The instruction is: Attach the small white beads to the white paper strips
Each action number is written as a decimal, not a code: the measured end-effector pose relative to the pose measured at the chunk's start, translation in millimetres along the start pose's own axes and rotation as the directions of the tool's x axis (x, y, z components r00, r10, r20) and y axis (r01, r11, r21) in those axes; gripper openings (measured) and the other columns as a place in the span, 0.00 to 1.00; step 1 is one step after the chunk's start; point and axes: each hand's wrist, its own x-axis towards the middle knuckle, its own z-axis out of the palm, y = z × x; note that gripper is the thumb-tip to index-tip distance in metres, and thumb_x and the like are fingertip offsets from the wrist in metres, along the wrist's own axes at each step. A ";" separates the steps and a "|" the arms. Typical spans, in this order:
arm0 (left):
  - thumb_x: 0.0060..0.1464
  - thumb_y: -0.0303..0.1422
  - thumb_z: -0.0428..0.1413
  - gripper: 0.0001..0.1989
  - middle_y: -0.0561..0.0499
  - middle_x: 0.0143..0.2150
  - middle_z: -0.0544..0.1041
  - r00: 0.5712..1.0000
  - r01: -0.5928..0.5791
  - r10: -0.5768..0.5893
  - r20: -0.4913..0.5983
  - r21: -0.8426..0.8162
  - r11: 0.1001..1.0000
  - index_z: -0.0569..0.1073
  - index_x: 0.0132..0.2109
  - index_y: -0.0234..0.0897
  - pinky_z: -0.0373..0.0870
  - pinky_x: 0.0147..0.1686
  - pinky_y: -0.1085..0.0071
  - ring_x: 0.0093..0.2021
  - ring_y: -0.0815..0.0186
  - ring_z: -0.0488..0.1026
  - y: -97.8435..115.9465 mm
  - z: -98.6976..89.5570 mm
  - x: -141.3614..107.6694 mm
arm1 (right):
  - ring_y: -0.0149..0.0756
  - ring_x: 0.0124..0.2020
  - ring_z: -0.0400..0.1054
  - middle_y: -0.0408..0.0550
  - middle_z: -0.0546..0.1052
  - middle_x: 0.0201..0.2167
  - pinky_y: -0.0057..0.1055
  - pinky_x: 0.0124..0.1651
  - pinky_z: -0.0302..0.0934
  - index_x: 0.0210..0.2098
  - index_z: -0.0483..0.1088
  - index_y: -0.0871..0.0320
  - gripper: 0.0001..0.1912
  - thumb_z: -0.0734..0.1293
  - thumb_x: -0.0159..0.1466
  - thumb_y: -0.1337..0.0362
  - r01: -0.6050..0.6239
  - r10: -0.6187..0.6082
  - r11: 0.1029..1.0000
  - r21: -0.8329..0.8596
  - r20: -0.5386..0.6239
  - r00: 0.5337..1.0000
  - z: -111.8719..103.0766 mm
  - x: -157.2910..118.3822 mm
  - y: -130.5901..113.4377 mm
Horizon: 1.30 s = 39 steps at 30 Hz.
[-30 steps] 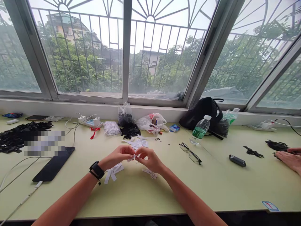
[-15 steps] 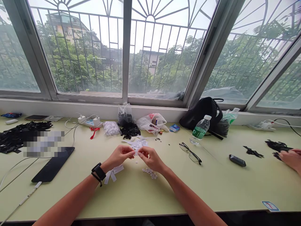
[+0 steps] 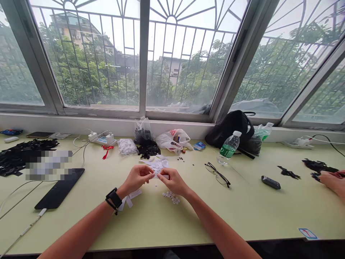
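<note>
My left hand (image 3: 139,177) and my right hand (image 3: 172,180) meet fingertip to fingertip over the table, both pinched on a small white strip (image 3: 155,176) that the fingers mostly cover. Just beyond them lies a pile of white strips (image 3: 159,163). One white button (image 3: 156,185) rests on the table below the fingertips. By my right wrist is a cluster of white ring-like buttons (image 3: 172,198). More loose white strips (image 3: 129,199) lie beside my left wrist, partly behind it. Whether a button is also between my fingers is hidden.
Eyeglasses (image 3: 217,175), a water bottle (image 3: 228,149) and a small black device (image 3: 271,182) stand or lie to the right. A dark tablet-like slab (image 3: 60,189) with a cable is at left. Black strips (image 3: 147,149) and bags line the back. Another person's hand (image 3: 332,181) works far right.
My two hands stay together with only slight finger movement. The view has shifted very slightly. At far right the other person's hand has moved a little among the black strips.
</note>
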 end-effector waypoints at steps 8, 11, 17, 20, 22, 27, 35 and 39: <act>0.53 0.37 0.65 0.10 0.57 0.21 0.67 0.999 -0.037 0.041 -0.007 0.262 0.964 0.80 0.35 0.33 0.53 0.22 0.77 0.22 0.73 0.58 -10.5 4.0 -2.7 | 0.30 0.25 0.57 0.39 0.68 0.20 0.26 0.29 0.51 0.24 0.72 0.59 0.12 0.69 0.62 0.61 -0.043 0.050 0.989 -0.144 0.048 0.998 -0.5 -1.1 10.0; 0.53 0.34 0.64 0.07 0.57 0.21 0.68 0.999 -0.043 0.044 0.004 0.331 0.943 0.80 0.34 0.33 0.52 0.23 0.76 0.23 0.72 0.57 -11.7 6.4 -4.0 | 0.30 0.24 0.58 0.39 0.68 0.19 0.26 0.30 0.52 0.23 0.72 0.59 0.11 0.69 0.60 0.63 -0.051 0.064 0.981 -0.186 0.066 0.996 1.0 -2.3 12.8; 0.52 0.30 0.61 0.05 0.55 0.22 0.72 0.998 -0.061 0.047 0.046 0.388 0.919 0.81 0.34 0.33 0.53 0.24 0.76 0.24 0.71 0.58 -12.7 8.0 -5.3 | 0.29 0.24 0.59 0.40 0.69 0.19 0.26 0.28 0.50 0.22 0.71 0.59 0.09 0.69 0.58 0.64 -0.055 0.079 0.964 -0.260 0.083 0.993 3.8 -3.6 13.4; 0.52 0.29 0.61 0.04 0.55 0.23 0.72 0.997 -0.075 0.062 0.044 0.416 0.906 0.81 0.34 0.34 0.54 0.25 0.76 0.25 0.71 0.59 -14.8 8.7 -5.5 | 0.29 0.23 0.58 0.39 0.68 0.19 0.26 0.28 0.48 0.22 0.69 0.59 0.10 0.69 0.58 0.65 -0.058 0.086 0.954 -0.294 0.083 0.993 4.2 -3.0 12.4; 0.52 0.28 0.60 0.04 0.55 0.23 0.72 0.996 -0.087 0.070 0.054 0.431 0.898 0.80 0.34 0.34 0.55 0.25 0.76 0.25 0.71 0.60 -15.3 8.9 -5.5 | 0.28 0.23 0.58 0.39 0.68 0.19 0.26 0.27 0.48 0.21 0.69 0.59 0.10 0.69 0.58 0.65 -0.057 0.088 0.951 -0.305 0.089 0.992 3.8 -2.4 11.5; 0.56 0.30 0.59 0.05 0.54 0.26 0.73 0.992 -0.117 0.084 0.089 0.481 0.869 0.80 0.36 0.35 0.58 0.27 0.75 0.26 0.70 0.62 -11.8 8.3 -7.4 | 0.28 0.24 0.58 0.38 0.68 0.19 0.26 0.27 0.47 0.21 0.68 0.59 0.11 0.69 0.58 0.64 -0.049 0.079 0.952 -0.303 0.085 0.993 2.3 -2.5 11.1; 0.60 0.34 0.58 0.07 0.49 0.41 0.76 0.982 -0.171 0.097 0.163 0.539 0.825 0.81 0.39 0.39 0.67 0.33 0.72 0.29 0.69 0.68 -3.9 11.6 -12.6 | 0.28 0.23 0.59 0.39 0.70 0.20 0.25 0.27 0.49 0.22 0.68 0.59 0.12 0.69 0.60 0.63 -0.010 0.034 0.959 -0.282 0.082 0.996 3.1 -4.5 12.7; 0.59 0.35 0.59 0.06 0.49 0.40 0.75 0.988 -0.143 0.085 0.133 0.531 0.835 0.81 0.38 0.39 0.67 0.33 0.72 0.32 0.66 0.70 -6.4 12.3 -11.5 | 0.28 0.24 0.61 0.40 0.72 0.21 0.24 0.28 0.50 0.24 0.70 0.59 0.09 0.69 0.60 0.64 0.004 0.022 0.961 -0.277 0.091 0.996 2.5 -5.1 10.8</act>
